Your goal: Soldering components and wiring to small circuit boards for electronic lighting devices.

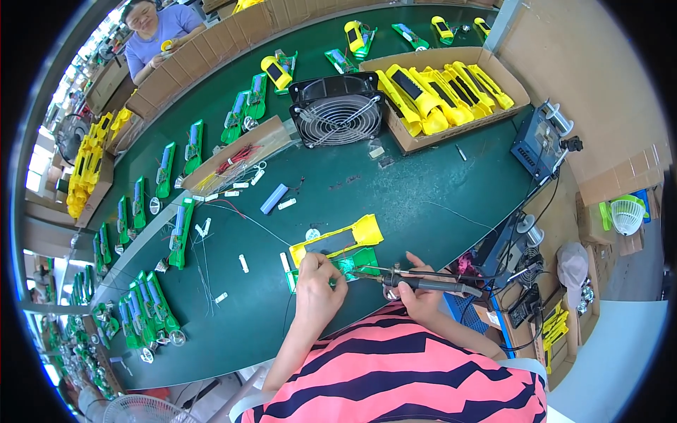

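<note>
My right hand [417, 292] grips a soldering iron [443, 285] with a dark handle. Its thin tip points left, over a small green circuit board [345, 265] in a green plastic shell [368, 258]. At the left end of that shell, the fingers of my left hand [319, 289] are pinched together; what is between them is too small to make out. Just beyond both hands lies a yellow plastic housing [365, 230] with a dark panel [331, 244] along its middle, touching the green shell. A thin wire runs toward it from the left.
A blue cylindrical cell [274, 199] and white connectors [243, 264] lie leftward. Beyond stand a black fan [337, 113] and a carton [458, 132] of yellow housings. Soldering stations [536, 144] are at right. Green assemblies [151, 307] line the left; a co-worker [159, 35] sits across.
</note>
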A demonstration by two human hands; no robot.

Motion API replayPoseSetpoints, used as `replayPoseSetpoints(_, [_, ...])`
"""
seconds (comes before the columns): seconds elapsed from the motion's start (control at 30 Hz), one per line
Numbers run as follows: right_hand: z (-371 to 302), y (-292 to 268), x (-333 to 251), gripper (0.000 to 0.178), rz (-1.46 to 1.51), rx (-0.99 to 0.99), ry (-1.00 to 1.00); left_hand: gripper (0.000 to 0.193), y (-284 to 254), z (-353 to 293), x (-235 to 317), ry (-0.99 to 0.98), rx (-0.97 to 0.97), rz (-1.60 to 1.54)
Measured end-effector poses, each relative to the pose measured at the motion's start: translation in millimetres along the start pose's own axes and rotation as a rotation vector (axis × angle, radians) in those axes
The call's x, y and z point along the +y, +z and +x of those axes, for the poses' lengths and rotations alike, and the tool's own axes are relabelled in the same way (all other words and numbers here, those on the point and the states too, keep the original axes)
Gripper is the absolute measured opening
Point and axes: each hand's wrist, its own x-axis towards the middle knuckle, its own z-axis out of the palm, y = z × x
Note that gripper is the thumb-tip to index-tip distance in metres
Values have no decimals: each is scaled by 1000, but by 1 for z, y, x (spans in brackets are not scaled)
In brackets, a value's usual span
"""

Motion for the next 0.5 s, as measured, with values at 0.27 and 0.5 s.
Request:
replayPoseSetpoints(0.27, [3,2,0,17,-3,-20,18,13,2,0,-1,20,27,23])
replayPoseSetpoints(0.5, [4,7,-5,17,74,53,108,13,1,2,2,30,2,54])
